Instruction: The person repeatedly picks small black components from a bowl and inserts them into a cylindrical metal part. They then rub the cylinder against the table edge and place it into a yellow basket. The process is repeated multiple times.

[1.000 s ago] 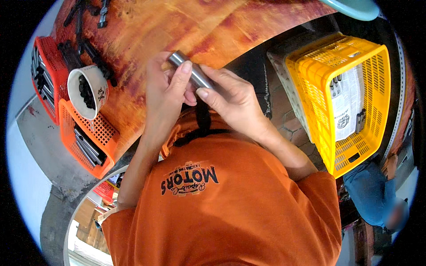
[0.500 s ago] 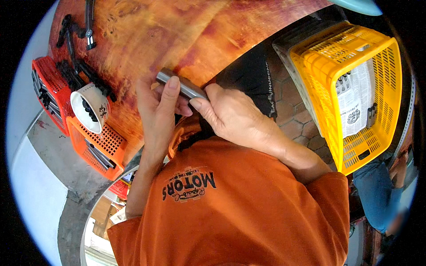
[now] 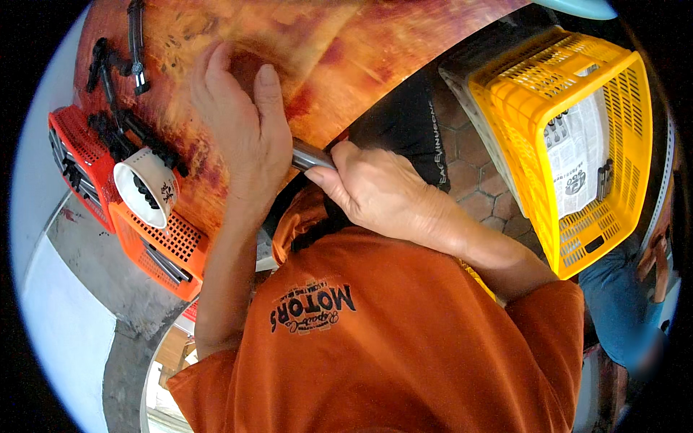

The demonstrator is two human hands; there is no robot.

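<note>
I am clasping a gray metal cylinder [image 3: 310, 154] in my right hand [image 3: 386, 189], the fingers wrapped around its near end and the thumb pressing along its side. My left hand [image 3: 249, 137] is standing open just beyond it, thumb apart from the fingers, and the heel of that hand is hiding the cylinder's far end; whether the two are touching, I cannot tell. The cylinder is lying slantwise between my hands, near the curved edge of the reddish-brown wooden table [image 3: 346, 68]. To my left, a white cup [image 3: 164, 189] is holding small black pieces, with black jointed parts [image 3: 148, 137] lying just beside it on the wood. An orange basket [image 3: 162, 234] below the cup is carrying gray bars, and a red basket [image 3: 85, 130] next to it is carrying gray and black ones. A black rod with a shiny metal fitting [image 3: 137, 50] is lying farther up the table. On my right, a yellow crate [image 3: 599, 247] is holding a printed paper sheet [image 3: 577, 159] and a few dark pieces [image 3: 604, 179]. Past it, a person in blue [image 3: 613, 303] is showing near the rim.
</note>
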